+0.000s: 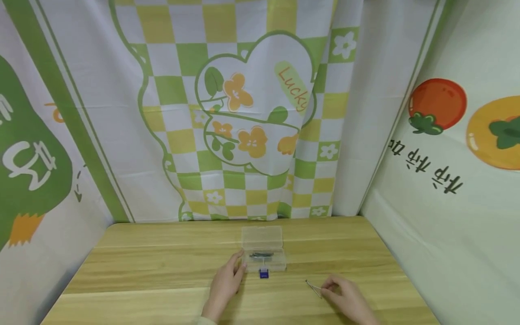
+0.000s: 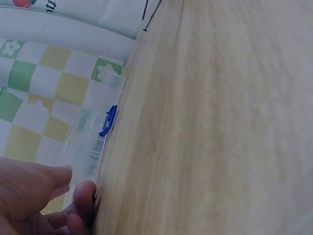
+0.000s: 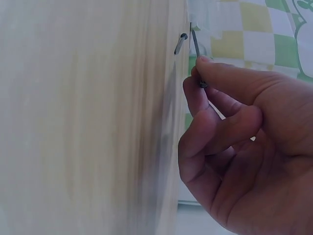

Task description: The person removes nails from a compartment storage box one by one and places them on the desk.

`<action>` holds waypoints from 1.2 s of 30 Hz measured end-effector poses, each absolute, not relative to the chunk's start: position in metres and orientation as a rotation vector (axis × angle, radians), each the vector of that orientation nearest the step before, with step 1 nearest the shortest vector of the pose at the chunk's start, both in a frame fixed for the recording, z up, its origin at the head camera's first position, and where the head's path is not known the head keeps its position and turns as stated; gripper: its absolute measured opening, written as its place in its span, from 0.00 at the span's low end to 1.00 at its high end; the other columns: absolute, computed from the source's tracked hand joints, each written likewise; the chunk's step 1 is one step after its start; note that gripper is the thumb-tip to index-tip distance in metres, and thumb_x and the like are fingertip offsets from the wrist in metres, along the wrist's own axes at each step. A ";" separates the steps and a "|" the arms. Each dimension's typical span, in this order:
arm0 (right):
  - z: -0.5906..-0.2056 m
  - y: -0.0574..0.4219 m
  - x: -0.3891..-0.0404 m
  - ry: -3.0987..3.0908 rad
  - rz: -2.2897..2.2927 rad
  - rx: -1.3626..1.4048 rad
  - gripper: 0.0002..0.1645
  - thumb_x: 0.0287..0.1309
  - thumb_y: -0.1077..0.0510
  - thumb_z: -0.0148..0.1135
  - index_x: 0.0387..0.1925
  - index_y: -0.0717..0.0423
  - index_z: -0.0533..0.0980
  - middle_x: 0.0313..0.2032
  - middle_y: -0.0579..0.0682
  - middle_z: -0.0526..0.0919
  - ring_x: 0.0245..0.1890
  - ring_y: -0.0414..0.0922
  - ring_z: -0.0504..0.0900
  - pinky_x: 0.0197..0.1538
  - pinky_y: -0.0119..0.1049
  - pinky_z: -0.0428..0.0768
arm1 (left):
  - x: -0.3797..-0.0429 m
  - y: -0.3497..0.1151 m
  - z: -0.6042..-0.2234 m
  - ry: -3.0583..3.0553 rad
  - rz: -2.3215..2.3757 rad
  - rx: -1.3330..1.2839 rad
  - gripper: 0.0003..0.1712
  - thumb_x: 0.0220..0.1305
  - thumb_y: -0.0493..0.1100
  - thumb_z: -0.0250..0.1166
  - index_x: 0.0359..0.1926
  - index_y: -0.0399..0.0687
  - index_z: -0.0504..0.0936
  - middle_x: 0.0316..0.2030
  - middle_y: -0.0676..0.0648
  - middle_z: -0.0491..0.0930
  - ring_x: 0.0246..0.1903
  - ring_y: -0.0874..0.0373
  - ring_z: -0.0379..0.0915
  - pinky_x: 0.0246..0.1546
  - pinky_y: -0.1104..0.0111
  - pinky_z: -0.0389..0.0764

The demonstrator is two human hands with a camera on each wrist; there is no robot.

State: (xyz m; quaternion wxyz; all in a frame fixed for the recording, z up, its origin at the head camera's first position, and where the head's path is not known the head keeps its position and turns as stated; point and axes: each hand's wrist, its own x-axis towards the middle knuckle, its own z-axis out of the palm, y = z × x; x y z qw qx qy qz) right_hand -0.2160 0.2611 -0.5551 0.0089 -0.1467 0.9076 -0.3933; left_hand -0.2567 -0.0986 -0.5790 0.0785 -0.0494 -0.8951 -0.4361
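A clear plastic box (image 1: 276,263) stands on the wooden table with its lid (image 1: 262,238) open toward the back. Several dark nails (image 1: 261,255) lie inside, and a blue latch (image 1: 264,273) hangs at its front. My left hand (image 1: 225,282) holds the box by its left end, thumb near the front corner and a finger near the back one. To the right of the box, my right hand (image 1: 345,295) pinches a nail (image 3: 196,43) near its head between thumb and fingers. Close to that hand, another nail (image 3: 180,44) lies on the table.
The wooden table (image 1: 162,271) reaches back to a checked green and yellow curtain (image 1: 252,189). Printed cloth walls border it on the left (image 1: 93,198) and on the right (image 1: 406,225).
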 end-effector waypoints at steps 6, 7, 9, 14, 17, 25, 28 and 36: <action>-0.556 0.265 -0.215 2.852 -1.220 -0.453 0.05 0.66 0.58 0.72 0.38 0.54 0.82 0.34 0.41 0.85 0.36 0.37 0.81 0.42 0.33 0.79 | -0.257 -0.100 -0.578 -2.697 -1.319 -0.144 0.26 0.80 0.46 0.61 0.74 0.48 0.74 0.15 0.58 0.70 0.11 0.65 0.64 0.13 0.72 0.62; -0.555 0.265 -0.215 2.856 -1.220 -0.437 0.05 0.66 0.58 0.72 0.38 0.54 0.82 0.34 0.42 0.85 0.36 0.37 0.81 0.42 0.33 0.79 | -0.258 -0.100 -0.578 -2.697 -1.318 -0.146 0.26 0.80 0.46 0.61 0.74 0.48 0.74 0.16 0.58 0.70 0.11 0.65 0.64 0.13 0.72 0.63; -0.555 0.266 -0.217 2.871 -1.221 -0.418 0.05 0.66 0.58 0.72 0.38 0.54 0.82 0.34 0.42 0.85 0.36 0.37 0.81 0.42 0.33 0.79 | -0.260 -0.100 -0.577 -2.690 -1.320 -0.160 0.26 0.80 0.46 0.61 0.74 0.48 0.74 0.16 0.58 0.70 0.11 0.65 0.64 0.13 0.72 0.63; -0.555 0.268 -0.219 2.900 -1.197 -0.370 0.05 0.65 0.59 0.73 0.38 0.54 0.82 0.33 0.42 0.84 0.35 0.36 0.81 0.41 0.34 0.79 | -0.264 -0.100 -0.575 -2.682 -1.313 -0.174 0.26 0.80 0.46 0.61 0.74 0.49 0.74 0.16 0.58 0.70 0.11 0.65 0.65 0.13 0.72 0.64; -0.555 0.268 -0.220 2.912 -1.175 -0.351 0.05 0.65 0.59 0.73 0.37 0.54 0.82 0.33 0.41 0.84 0.35 0.36 0.80 0.42 0.34 0.79 | -0.265 -0.101 -0.575 -2.688 -1.308 -0.164 0.26 0.80 0.47 0.61 0.75 0.49 0.73 0.16 0.58 0.70 0.11 0.65 0.65 0.14 0.71 0.65; -0.556 0.267 -0.216 2.955 -1.108 -0.253 0.07 0.62 0.58 0.74 0.36 0.51 0.81 0.30 0.40 0.82 0.33 0.36 0.79 0.41 0.35 0.79 | -0.260 -0.101 -0.577 -2.681 -1.327 -0.175 0.26 0.80 0.46 0.61 0.74 0.47 0.74 0.17 0.58 0.71 0.12 0.64 0.66 0.15 0.70 0.66; -0.557 0.267 -0.214 2.936 -1.113 -0.233 0.07 0.63 0.57 0.74 0.36 0.51 0.80 0.30 0.41 0.82 0.31 0.35 0.77 0.38 0.34 0.78 | -0.259 -0.101 -0.579 -2.682 -1.323 -0.168 0.26 0.79 0.46 0.61 0.74 0.47 0.74 0.17 0.58 0.71 0.12 0.65 0.65 0.15 0.70 0.66; -0.559 0.269 -0.211 2.861 -1.175 -0.219 0.07 0.66 0.59 0.71 0.36 0.53 0.79 0.30 0.44 0.80 0.17 0.38 0.73 0.20 0.32 0.74 | -0.258 -0.100 -0.582 -2.676 -1.322 -0.171 0.26 0.79 0.45 0.62 0.73 0.46 0.75 0.15 0.59 0.68 0.11 0.66 0.61 0.13 0.73 0.61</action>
